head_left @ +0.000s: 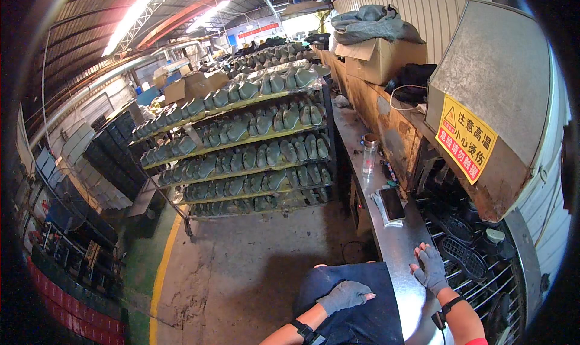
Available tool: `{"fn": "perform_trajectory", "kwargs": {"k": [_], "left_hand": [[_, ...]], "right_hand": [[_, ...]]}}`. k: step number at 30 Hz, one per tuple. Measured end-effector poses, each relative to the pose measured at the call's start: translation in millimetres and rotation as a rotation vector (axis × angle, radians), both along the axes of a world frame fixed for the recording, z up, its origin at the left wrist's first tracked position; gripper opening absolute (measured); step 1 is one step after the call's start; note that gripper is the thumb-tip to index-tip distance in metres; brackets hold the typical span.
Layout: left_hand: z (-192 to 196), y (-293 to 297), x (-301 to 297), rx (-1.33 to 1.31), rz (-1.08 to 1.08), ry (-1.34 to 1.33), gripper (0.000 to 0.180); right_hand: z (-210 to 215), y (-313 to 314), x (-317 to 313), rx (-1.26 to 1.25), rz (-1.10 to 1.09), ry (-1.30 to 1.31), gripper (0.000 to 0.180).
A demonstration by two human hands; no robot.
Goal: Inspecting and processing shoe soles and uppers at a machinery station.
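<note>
My left hand (345, 296), in a grey fingerless glove, rests on the dark blue cloth (362, 324) over my lap. Its fingers lie against the cloth, partly out of sight, and I see nothing held in it. My right hand (430, 269), gloved the same way, has its fingers spread at the border of the metal counter (402, 254) and the wire conveyor. It holds nothing. Close to its fingers, a black shoe sole (464, 258) lies on the conveyor rods (501, 278), with other dark soles around it. Each wrist wears a black strap.
Along the counter are a dark flat device (393, 204) on white material and a clear bottle (368, 154). A metal hood (489, 73) with a yellow warning label overhangs the conveyor. A rack (241, 142) of shoe-shaped pieces stands ahead. A cardboard box (383, 61) sits at the back right.
</note>
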State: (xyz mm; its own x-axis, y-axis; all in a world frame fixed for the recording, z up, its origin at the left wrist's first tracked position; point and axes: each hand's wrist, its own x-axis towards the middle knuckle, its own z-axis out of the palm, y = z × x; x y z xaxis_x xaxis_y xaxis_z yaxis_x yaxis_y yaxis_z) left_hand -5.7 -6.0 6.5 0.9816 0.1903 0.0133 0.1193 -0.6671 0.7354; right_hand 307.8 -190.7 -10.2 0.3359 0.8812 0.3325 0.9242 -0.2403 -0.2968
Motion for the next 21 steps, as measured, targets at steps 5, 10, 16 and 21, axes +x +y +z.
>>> {"fn": "perform_trajectory", "kwargs": {"k": [5,10,16,21], "left_hand": [[-11,1,6,-0.080,-0.028,0.024,0.042],[24,1,-3,-0.017,0.112,0.050,0.036],[20,9,14,0.033,0.068,0.109,0.031],[23,-2,14,-0.010,0.063,-0.025,0.028]], "right_hand": [[22,-8,-6,0.074,0.034,0.012,0.063],[24,18,-3,0.095,0.093,0.015,0.068],[0,-12,49,0.117,-0.250,-0.122,0.081],[5,-110,124,-0.182,-0.360,-0.050,0.099]]}}
